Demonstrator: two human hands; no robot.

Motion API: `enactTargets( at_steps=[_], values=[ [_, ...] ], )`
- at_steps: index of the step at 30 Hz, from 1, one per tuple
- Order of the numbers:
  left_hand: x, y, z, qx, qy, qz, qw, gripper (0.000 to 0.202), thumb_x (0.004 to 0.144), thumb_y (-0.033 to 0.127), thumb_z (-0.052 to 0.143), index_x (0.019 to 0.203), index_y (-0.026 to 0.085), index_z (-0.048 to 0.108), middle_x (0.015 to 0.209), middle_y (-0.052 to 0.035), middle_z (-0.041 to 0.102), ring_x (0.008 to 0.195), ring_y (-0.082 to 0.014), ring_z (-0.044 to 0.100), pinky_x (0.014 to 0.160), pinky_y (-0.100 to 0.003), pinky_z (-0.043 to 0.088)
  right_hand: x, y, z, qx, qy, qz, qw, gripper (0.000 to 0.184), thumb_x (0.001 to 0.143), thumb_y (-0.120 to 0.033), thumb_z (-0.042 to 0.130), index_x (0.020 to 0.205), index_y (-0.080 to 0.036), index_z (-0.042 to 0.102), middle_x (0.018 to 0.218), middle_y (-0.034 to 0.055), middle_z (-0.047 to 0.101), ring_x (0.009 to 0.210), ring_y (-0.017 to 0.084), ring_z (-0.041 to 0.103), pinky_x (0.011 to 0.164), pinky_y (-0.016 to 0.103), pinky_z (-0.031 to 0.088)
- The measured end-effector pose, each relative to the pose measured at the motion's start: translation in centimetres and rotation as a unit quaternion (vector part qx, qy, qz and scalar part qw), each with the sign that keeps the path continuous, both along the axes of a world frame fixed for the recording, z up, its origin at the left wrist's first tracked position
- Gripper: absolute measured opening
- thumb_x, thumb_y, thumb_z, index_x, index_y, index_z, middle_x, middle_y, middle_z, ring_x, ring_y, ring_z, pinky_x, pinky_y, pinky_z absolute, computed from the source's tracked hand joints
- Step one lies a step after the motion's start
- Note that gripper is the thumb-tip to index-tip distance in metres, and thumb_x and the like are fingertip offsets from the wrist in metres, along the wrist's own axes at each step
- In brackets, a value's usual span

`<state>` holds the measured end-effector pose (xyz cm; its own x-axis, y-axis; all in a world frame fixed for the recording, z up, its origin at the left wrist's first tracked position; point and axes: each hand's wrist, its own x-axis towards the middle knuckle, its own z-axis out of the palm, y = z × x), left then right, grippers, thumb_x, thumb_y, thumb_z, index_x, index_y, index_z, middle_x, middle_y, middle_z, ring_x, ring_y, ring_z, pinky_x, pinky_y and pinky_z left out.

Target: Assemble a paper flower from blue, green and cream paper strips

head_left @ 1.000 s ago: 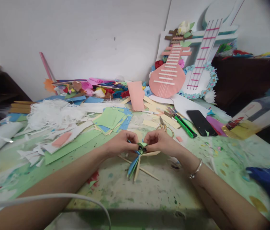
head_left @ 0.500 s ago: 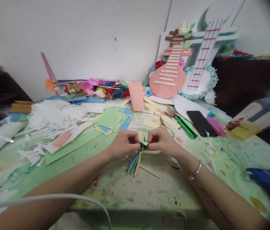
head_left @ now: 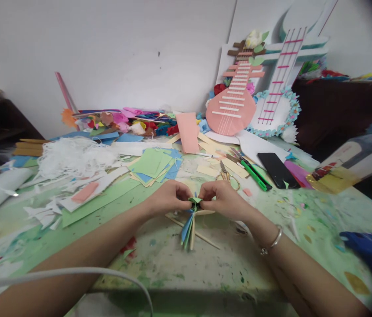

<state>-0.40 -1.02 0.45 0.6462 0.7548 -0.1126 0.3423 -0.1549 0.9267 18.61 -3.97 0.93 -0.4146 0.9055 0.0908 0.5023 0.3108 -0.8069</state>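
Note:
Between my hands is a folded paper piece [head_left: 188, 231] in blue, green and cream, its pleats fanning downward toward me. My left hand [head_left: 173, 197] pinches its upper left side with thumb and fingers. From the other side my right hand [head_left: 217, 197] pinches it near a small green flap at the top. The fingers partly hide the upper end of the piece. Beneath it a thin pale stick [head_left: 208, 241] lies slantwise on the table. Scissors [head_left: 227, 176] with gold handles rest just beyond my right hand.
Stacked green and blue paper squares [head_left: 151, 163] lie beyond my left hand, with tangled white string [head_left: 74, 156] farther left. A green cutter [head_left: 255, 174] and a black phone [head_left: 276, 169] lie to the right. A white cable [head_left: 107, 270] crosses my left forearm.
My right hand has shifted slightly left, closer to my left hand. The paper piece has turned a little, its pleats now hanging straighter down. Both hands keep their pinch.

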Motion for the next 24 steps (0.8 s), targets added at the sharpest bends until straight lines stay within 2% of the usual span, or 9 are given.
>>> enactTargets(
  at_steps=[3, 5, 10, 16, 19, 24],
  values=[
    [0.0, 0.1, 0.1, -0.030, -0.027, -0.004, 0.999, 0.008, 0.061, 0.015, 0.059, 0.067, 0.011, 0.058, 0.057, 0.0013, 0.056, 0.053, -0.0072, 0.048, 0.051, -0.018, 0.037, -0.5, -0.5, 0.3, 0.049, -0.026, -0.023, 0.998, 0.003, 0.063, -0.012, 0.057, 0.061, -0.014, 0.057, 0.055, -0.0026, 0.055, 0.054, 0.008, 0.047, 0.052, 0.019, 0.034],
    [0.1, 0.0, 0.1, -0.021, -0.041, 0.004, 0.999, 0.006, 0.061, 0.014, 0.059, 0.064, 0.011, 0.055, 0.057, 0.0022, 0.054, 0.054, -0.0069, 0.048, 0.051, -0.017, 0.037, -0.7, -0.6, 0.5, 0.066, -0.028, -0.030, 0.997, 0.005, 0.061, -0.010, 0.056, 0.060, -0.014, 0.056, 0.055, -0.0029, 0.054, 0.054, 0.008, 0.047, 0.053, 0.019, 0.034],
    [0.4, -0.4, 0.0, 0.050, -0.032, 0.036, 0.998, 0.005, 0.061, 0.015, 0.057, 0.059, 0.011, 0.053, 0.056, 0.0037, 0.048, 0.052, -0.0059, 0.046, 0.048, -0.015, 0.035, -0.9, -0.9, 0.4, 0.128, -0.060, -0.039, 0.989, 0.009, 0.060, -0.007, 0.053, 0.056, -0.015, 0.050, 0.053, -0.0041, 0.051, 0.053, 0.007, 0.044, 0.053, 0.019, 0.031],
    [0.4, -0.8, -0.1, 0.162, 0.004, 0.061, 0.985, 0.011, 0.067, 0.018, 0.054, 0.062, 0.011, 0.061, 0.054, 0.0027, 0.051, 0.050, -0.0054, 0.041, 0.046, -0.015, 0.031, -1.2, -0.9, 0.0, 0.207, -0.105, -0.042, 0.972, 0.011, 0.062, -0.008, 0.049, 0.054, -0.016, 0.047, 0.054, -0.0027, 0.049, 0.056, 0.009, 0.043, 0.056, 0.021, 0.029],
    [0.3, -0.7, 0.0, 0.178, 0.021, 0.060, 0.982, 0.012, 0.067, 0.019, 0.055, 0.062, 0.011, 0.062, 0.053, 0.0021, 0.052, 0.050, -0.0062, 0.042, 0.047, -0.015, 0.031, -1.1, -0.9, -0.1, 0.201, -0.108, -0.038, 0.973, 0.010, 0.062, -0.007, 0.049, 0.056, -0.016, 0.049, 0.055, -0.0025, 0.051, 0.055, 0.009, 0.043, 0.055, 0.021, 0.029],
    [-0.4, 0.1, 0.4, 0.093, 0.017, 0.011, 0.995, 0.019, 0.068, 0.020, 0.054, 0.073, 0.010, 0.069, 0.063, -0.0020, 0.063, 0.058, -0.0105, 0.052, 0.052, -0.018, 0.037, -0.9, -0.4, -0.3, 0.148, -0.073, -0.055, 0.985, 0.013, 0.062, -0.007, 0.051, 0.067, -0.016, 0.059, 0.060, -0.0018, 0.059, 0.055, 0.009, 0.049, 0.055, 0.020, 0.032]
  ],
)
